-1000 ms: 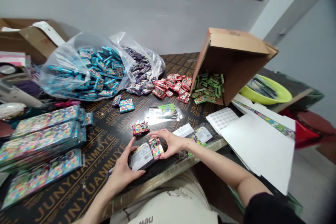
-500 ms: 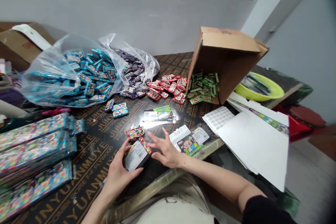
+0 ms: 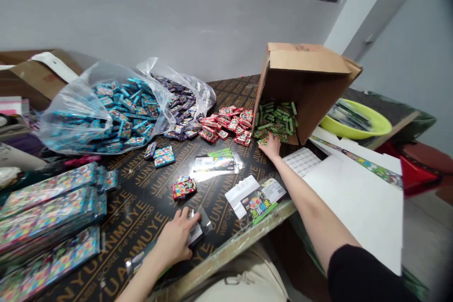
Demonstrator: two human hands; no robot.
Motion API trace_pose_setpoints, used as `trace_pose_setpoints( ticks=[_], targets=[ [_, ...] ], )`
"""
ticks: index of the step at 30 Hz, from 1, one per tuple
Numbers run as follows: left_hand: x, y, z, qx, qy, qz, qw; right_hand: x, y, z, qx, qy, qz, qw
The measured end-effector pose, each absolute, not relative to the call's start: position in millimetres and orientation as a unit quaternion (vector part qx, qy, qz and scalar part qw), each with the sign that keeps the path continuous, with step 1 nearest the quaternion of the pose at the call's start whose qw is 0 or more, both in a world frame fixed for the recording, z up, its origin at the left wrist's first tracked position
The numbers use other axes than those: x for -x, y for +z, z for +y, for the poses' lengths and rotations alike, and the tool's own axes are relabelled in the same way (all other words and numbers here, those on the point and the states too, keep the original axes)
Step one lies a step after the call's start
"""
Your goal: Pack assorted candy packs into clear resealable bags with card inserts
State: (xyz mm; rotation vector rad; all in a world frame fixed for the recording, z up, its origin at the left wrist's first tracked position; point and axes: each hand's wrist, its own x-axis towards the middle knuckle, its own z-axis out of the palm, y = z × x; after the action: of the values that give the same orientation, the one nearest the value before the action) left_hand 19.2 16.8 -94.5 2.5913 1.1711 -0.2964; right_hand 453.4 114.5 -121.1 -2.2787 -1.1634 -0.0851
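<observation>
My left hand point(image 3: 179, 236), fingers curled, grips a clear plastic sleeve point(image 3: 205, 221) with a printed card in it, low over the table's front. The hand hides much of the sleeve. My right hand point(image 3: 272, 146) reaches to the mouth of a tipped cardboard box point(image 3: 307, 59). Its fingers close on a small green packet point(image 3: 263, 141) at the edge of the green pile point(image 3: 278, 115). Red packets point(image 3: 184, 188) lie stacked just beyond my left hand. Another clear sleeve point(image 3: 215, 164) with a card and green strips lies flat farther back.
Bags of blue packets point(image 3: 134, 108) and purple packets point(image 3: 180, 99) stand at the back, beside loose red packets point(image 3: 226, 122). Filled long packs point(image 3: 53, 188) are stacked at left. White card sheets point(image 3: 357, 203) and a yellow-green basin point(image 3: 382, 125) are at right.
My right hand has moved from beside the left hand, away and to the right, to the green packets. My left hand has turned palm down and shifted slightly towards me.
</observation>
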Motion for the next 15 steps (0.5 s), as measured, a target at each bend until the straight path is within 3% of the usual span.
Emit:
trace_pose_setpoints(
  ticks=[3, 6, 10, 12, 15],
  targets=[
    [-15.4, -93.9, 12.7, -0.888, -0.053, 0.428, 0.157, -416.0, -110.6, 100.7, 0.797, -0.018, -0.491, 0.352],
    [-27.9, -85.5, 6.8, -0.833, 0.114, 0.47, 0.267, -342.7, -92.6, 74.6, 0.669, 0.048, -0.596, 0.442],
    [-57.4, -72.8, 4.7, -0.588, 0.333, 0.475, 0.564, -244.1, -73.6, 28.3, 0.555, 0.149, -0.691, 0.438],
    [-58.8, -69.8, 7.9, -0.472, 0.398, 0.472, 0.629, -216.8, -71.4, 9.0, 0.541, 0.179, -0.7, 0.43],
    [-38.2, -68.7, 13.7, -0.39, 0.449, 0.493, 0.635, -206.7, -72.4, -9.7, 0.521, 0.228, -0.724, 0.391]
  ],
)
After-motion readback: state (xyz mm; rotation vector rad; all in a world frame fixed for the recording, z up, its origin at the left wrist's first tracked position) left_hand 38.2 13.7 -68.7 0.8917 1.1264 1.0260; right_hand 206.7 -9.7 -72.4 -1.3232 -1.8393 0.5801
